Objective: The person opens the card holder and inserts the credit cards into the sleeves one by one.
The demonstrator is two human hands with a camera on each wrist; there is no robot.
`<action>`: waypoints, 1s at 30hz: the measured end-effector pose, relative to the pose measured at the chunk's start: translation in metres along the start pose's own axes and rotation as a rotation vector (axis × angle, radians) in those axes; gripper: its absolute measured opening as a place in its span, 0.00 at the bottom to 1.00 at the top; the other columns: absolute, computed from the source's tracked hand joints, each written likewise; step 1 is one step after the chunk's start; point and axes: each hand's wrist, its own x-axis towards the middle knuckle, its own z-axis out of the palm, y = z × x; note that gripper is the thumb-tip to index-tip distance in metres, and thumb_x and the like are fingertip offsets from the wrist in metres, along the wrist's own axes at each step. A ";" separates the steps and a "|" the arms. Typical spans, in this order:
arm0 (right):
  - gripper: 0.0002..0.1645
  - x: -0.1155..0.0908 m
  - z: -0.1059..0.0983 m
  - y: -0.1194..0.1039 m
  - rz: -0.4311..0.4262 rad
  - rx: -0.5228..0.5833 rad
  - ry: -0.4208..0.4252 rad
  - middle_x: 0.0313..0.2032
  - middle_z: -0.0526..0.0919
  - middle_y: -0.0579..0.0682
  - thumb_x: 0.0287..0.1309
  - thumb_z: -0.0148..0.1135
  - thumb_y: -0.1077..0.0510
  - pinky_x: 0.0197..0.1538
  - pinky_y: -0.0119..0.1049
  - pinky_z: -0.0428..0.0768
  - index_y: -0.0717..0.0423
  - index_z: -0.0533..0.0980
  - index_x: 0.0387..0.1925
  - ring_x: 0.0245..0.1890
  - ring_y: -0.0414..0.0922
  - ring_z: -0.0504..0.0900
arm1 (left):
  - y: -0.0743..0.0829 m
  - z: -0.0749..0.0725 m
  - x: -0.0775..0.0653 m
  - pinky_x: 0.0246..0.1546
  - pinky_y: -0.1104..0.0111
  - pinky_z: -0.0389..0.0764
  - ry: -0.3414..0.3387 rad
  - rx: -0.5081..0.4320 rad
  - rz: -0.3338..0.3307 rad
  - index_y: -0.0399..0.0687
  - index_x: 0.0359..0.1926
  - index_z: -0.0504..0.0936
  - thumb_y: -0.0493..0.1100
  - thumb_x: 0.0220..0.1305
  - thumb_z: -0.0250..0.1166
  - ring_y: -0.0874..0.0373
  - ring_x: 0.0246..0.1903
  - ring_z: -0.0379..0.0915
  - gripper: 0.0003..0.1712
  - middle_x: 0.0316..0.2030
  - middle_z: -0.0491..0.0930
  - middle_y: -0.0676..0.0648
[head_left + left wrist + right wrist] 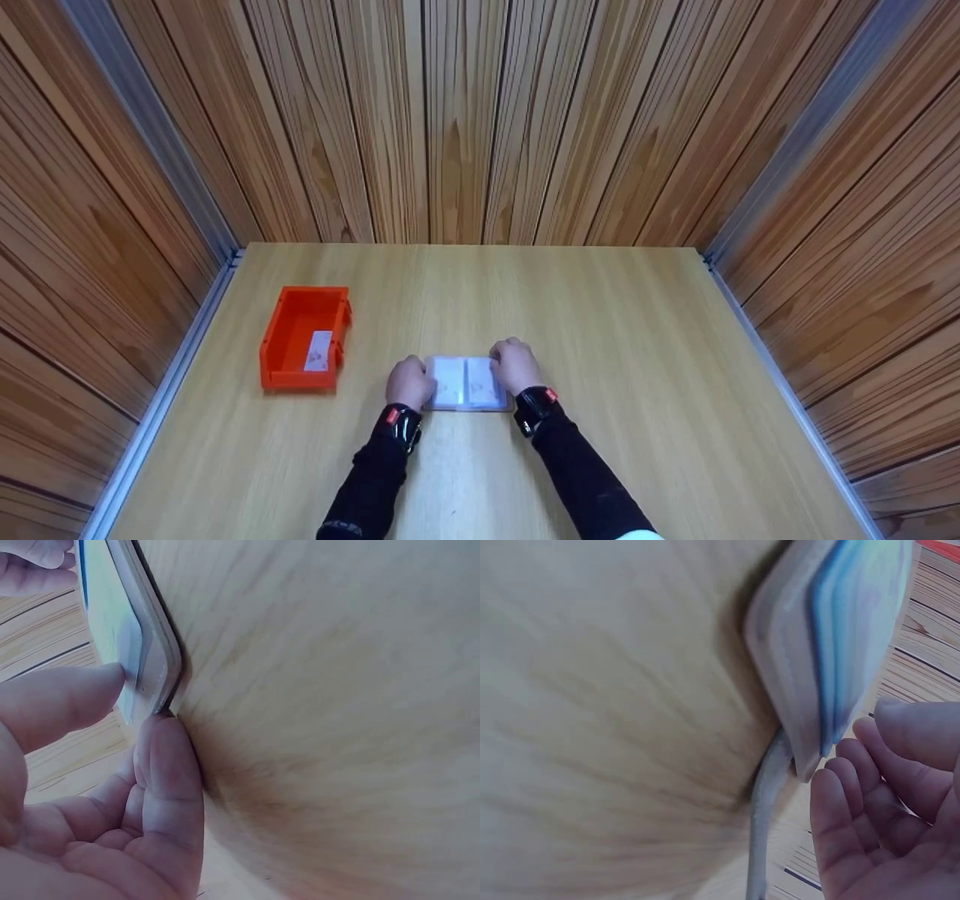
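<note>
A flat, pale plastic case (pixel 466 384) lies on the table with two whitish card-like panels side by side on top. My left hand (pixel 410 384) is at its left side. In the left wrist view, the thumb (pixel 82 701) lies over a panel corner while a curled finger (pixel 171 765) meets the case's lower corner, pinching it. My right hand (pixel 517 365) is at the far right corner. Its loosely bent fingers (pixel 836 825) are beside the case corner in the right wrist view, the thumb apart from them. There, bluish layers (pixel 832 660) show stacked on the pale base.
An orange open bin (pixel 306 381) stands to the left, with a white printed card (pixel 318 351) inside. A grey cord-like strip (pixel 761 817) runs down from the case corner in the right wrist view. Wood-panelled walls (pixel 465 120) enclose the table (pixel 637 420) behind and at both sides.
</note>
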 end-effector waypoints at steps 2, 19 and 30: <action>0.05 0.000 0.002 0.001 -0.020 -0.016 0.017 0.37 0.79 0.54 0.55 0.69 0.64 0.46 0.48 0.76 0.60 0.82 0.34 0.41 0.56 0.78 | 0.000 0.000 -0.001 0.40 0.56 0.75 0.015 0.001 0.014 0.35 0.35 0.78 0.31 0.52 0.66 0.46 0.36 0.75 0.08 0.32 0.79 0.42; 0.03 0.004 0.002 0.000 0.015 -0.009 -0.014 0.36 0.78 0.53 0.57 0.68 0.64 0.47 0.48 0.76 0.59 0.81 0.33 0.41 0.54 0.77 | 0.002 0.000 0.000 0.44 0.55 0.76 -0.021 -0.019 -0.034 0.33 0.40 0.78 0.30 0.54 0.65 0.45 0.41 0.76 0.11 0.36 0.79 0.41; 0.02 0.005 -0.004 -0.005 0.013 -0.002 0.003 0.34 0.79 0.54 0.56 0.66 0.64 0.46 0.48 0.76 0.59 0.80 0.30 0.40 0.54 0.78 | 0.000 0.000 0.001 0.42 0.55 0.76 -0.007 -0.002 -0.016 0.34 0.38 0.78 0.31 0.54 0.65 0.47 0.38 0.76 0.09 0.34 0.80 0.42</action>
